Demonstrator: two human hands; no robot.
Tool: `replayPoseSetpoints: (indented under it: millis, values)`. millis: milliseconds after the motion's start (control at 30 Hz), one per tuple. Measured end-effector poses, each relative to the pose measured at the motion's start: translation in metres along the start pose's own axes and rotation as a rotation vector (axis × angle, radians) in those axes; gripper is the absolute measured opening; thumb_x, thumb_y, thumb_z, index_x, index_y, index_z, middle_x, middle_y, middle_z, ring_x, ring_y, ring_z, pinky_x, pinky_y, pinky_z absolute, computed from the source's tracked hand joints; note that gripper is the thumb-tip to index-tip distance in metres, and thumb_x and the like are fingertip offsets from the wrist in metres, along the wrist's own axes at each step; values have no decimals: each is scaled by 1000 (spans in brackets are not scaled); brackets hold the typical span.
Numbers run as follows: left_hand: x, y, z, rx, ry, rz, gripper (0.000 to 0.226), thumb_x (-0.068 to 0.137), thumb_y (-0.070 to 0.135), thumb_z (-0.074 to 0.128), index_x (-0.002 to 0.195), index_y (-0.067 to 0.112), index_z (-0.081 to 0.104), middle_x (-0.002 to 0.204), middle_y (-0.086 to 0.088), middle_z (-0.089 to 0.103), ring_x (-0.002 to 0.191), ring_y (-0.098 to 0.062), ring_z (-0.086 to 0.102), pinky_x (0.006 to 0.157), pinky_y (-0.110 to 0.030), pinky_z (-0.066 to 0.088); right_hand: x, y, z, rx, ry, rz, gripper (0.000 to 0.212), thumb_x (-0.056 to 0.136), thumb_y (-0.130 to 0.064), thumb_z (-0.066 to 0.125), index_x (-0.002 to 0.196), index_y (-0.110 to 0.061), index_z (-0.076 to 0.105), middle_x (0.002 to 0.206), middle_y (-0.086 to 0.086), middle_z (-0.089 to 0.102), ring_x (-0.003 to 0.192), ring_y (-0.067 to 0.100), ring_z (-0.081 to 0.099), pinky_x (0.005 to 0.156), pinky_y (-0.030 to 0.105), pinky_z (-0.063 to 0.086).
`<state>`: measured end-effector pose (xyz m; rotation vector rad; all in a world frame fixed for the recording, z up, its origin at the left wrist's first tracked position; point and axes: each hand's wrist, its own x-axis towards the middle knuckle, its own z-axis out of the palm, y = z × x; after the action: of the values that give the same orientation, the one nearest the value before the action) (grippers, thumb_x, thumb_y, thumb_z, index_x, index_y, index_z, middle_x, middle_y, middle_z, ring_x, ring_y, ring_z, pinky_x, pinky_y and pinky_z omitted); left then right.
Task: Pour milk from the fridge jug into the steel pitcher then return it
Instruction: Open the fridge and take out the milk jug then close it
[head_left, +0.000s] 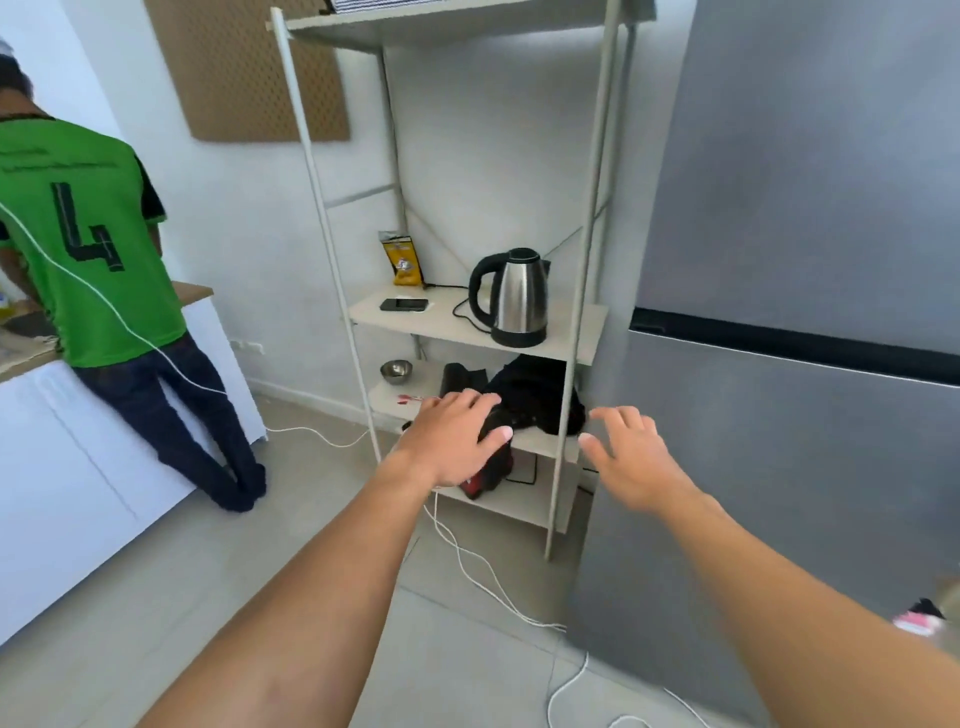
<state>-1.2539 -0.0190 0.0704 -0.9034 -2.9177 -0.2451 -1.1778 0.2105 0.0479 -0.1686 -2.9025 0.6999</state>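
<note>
Opening the closed fridge (805, 208) is best done at its door edge with the right hand (628, 457), which like the left hand (452, 441) is spread and empty, the jug presumably inside, unseen

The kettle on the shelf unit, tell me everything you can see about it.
The kettle is electric, with a brushed steel body, a black lid that looks closed, a black loop handle on its left and a black base. It stands upright toward the right of the middle shelf of a pale rack. A black cord loops leftward from its base. Nothing else touches it.
</note>
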Motion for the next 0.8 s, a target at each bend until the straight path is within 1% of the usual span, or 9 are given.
replayPoseSetpoints:
  millis: [100, 200, 333, 433, 533, 667, 733, 800]
  values:
    - [34, 25, 7, 9, -25, 116, 55, 102, 51, 34, 149, 23, 34, 150, -2, 43, 137, -24, 40, 112, -44, 31, -1, 30, -15, 8, 62, 91, 47, 101, -40, 37, 142, -16, 36, 142, 6, 37, 132, 27, 28, 109, 42, 31]
    - [69, 46, 12, -1, -41, 193, 54, 103, 50, 34, 149, 23, 35, 150, 0, 43, 139, -22, 38, 113, -43, 29, 2, 59, -27, 21, 129, 157, 46, 101, -39, 38, 141, -16, 37, 140, 5, 38, 131, 26, 30, 109, 40, 31]
    - [106, 76, 21, -8, -18, 286, 53, 103, 49, 35, 148, 23, 36, 148, 1, 43, 138, -20, 38, 114, -40, 27, 9, 95, -36, -2, 207, 214, 44, 101, -37, 40, 139, -16, 40, 137, 4, 41, 127, 25, 34, 106, 38, 30]
    - [137, 99, 24, 23, 27, 399, 51, 103, 46, 36, 147, 22, 37, 149, 3, 41, 139, -16, 35, 115, -37, 26, 25, 119, -45, -6, 288, 232, 42, 100, -34, 42, 138, -15, 41, 136, 4, 41, 126, 25, 35, 105, 37, 30]
    - [170, 117, 16, 42, 118, 499, 51, 103, 43, 38, 149, 21, 36, 156, 2, 33, 145, -15, 28, 117, -35, 23, 42, 132, -54, -27, 348, 219, 43, 100, -31, 44, 139, -14, 40, 136, 4, 42, 125, 25, 36, 105, 36, 32]
    - [216, 146, 0, 88, 281, 602, 52, 102, 41, 40, 150, 19, 35, 161, 0, 24, 150, -17, 16, 119, -38, 23, 66, 153, -68, -91, 395, 195, 44, 99, -27, 47, 140, -13, 40, 136, 3, 43, 127, 25, 36, 106, 35, 32]
    - [238, 160, -5, 172, 370, 676, 52, 102, 39, 41, 149, 17, 37, 163, -4, 21, 152, -20, 12, 121, -38, 19, 79, 164, -73, -115, 427, 164, 44, 97, -24, 49, 139, -11, 43, 137, 5, 44, 128, 26, 37, 106, 36, 32]
    - [261, 171, -11, 278, 484, 758, 53, 101, 36, 43, 149, 17, 38, 164, -8, 20, 153, -25, 11, 123, -40, 16, 93, 171, -75, -157, 443, 126, 44, 96, -23, 52, 137, -9, 45, 137, 6, 46, 130, 26, 38, 108, 37, 32]
